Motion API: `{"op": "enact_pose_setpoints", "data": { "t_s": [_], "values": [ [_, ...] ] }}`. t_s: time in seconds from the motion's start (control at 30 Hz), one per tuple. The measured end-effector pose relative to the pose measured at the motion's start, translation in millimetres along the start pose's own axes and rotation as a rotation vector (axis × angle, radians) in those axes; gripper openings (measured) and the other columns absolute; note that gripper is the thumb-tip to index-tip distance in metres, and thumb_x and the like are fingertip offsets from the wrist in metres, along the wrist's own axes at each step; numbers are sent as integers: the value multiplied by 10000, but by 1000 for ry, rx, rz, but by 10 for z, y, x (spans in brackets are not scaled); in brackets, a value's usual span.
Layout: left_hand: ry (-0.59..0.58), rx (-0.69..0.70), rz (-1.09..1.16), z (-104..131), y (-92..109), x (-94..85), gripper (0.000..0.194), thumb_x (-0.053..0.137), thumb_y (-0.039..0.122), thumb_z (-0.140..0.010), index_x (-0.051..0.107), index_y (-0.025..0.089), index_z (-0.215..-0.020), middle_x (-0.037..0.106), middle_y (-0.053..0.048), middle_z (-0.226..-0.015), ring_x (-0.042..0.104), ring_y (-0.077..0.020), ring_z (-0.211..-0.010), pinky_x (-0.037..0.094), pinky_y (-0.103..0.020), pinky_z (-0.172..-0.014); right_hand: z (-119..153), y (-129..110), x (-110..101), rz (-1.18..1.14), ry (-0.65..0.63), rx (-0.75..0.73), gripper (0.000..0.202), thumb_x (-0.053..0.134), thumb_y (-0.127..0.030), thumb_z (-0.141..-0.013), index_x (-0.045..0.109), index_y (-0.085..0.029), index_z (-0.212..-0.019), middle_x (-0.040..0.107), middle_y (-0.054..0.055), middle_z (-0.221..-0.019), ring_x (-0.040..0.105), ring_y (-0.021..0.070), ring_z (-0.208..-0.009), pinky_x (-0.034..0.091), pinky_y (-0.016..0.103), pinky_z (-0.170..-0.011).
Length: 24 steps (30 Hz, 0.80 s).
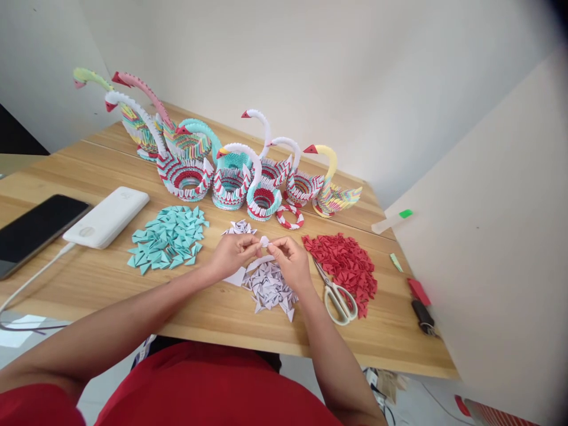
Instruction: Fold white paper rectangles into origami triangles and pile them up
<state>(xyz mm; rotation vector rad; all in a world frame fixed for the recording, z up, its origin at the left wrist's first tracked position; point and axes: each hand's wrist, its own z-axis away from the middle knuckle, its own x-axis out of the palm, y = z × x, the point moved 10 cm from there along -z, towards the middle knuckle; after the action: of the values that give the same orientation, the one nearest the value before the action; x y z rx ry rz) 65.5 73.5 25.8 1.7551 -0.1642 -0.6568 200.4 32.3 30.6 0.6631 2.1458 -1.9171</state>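
Between my two hands is a small white folded paper piece (264, 241), pinched at its sides. My left hand (233, 253) grips its left side with thumb and fingertips, and my right hand (289, 258) its right side. Right under the hands lies a pile of white folded paper triangles (270, 289), partly covered by my right hand. A smaller white paper pile (239, 228) lies just behind my left hand. A flat white paper sheet (235, 277) shows beneath my left wrist.
Several paper swans (184, 177) stand along the back, with a red-and-white paper ring (290, 217) before them. Teal triangles (168, 238) lie left, red triangles (344, 266) and scissors (335, 299) right. A phone (38, 231), white power bank (106, 218) and glue tube (390, 222) lie farther out.
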Motion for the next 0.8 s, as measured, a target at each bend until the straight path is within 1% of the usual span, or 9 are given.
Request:
{"op": "enact_pose_setpoints", "data": {
  "t_s": [0.1, 0.4, 0.57, 0.73, 0.8],
  "values": [
    [-1, -5, 11, 5, 2, 10, 259, 532, 329, -844, 657, 175, -678, 647, -6, -614, 591, -146, -651, 426, -218, -592, -6, 38, 1, -34, 3, 30, 201, 614, -392, -805, 604, -196, -762, 625, -9, -698, 552, 136, -629, 423, 245, -594],
    [-19, -27, 33, 17, -9, 35, 260, 533, 335, -842, 658, 178, -675, 628, -2, -584, 583, -143, -627, 404, -209, -541, -13, 103, 26, -144, 15, 70, 201, 647, -383, -777, 594, -192, -744, 599, -22, -655, 534, 123, -595, 425, 236, -581],
    [-52, -47, 62, 12, -23, 67, 265, 534, 343, -843, 658, 173, -683, 624, -4, -580, 580, -139, -609, 410, -208, -529, -11, 70, 21, -171, 27, 66, 190, 658, -374, -767, 608, -194, -803, 629, -9, -704, 567, 130, -623, 451, 243, -594],
    [-66, -71, 132, 1, -79, 99, 275, 537, 347, -849, 653, 157, -687, 654, -22, -631, 586, -131, -598, 429, -211, -535, -12, 40, 38, -203, 14, 78, 252, 653, -354, -759, 634, -204, -960, 676, 6, -745, 604, 148, -639, 473, 257, -592],
    [-67, -76, 165, -3, -104, 109, 278, 540, 350, -852, 652, 152, -692, 667, -29, -656, 592, -128, -601, 438, -212, -543, -9, 24, 21, -179, 27, 62, 216, 653, -359, -762, 646, -202, -910, 675, 7, -743, 600, 148, -643, 472, 258, -602]
  ]
}}
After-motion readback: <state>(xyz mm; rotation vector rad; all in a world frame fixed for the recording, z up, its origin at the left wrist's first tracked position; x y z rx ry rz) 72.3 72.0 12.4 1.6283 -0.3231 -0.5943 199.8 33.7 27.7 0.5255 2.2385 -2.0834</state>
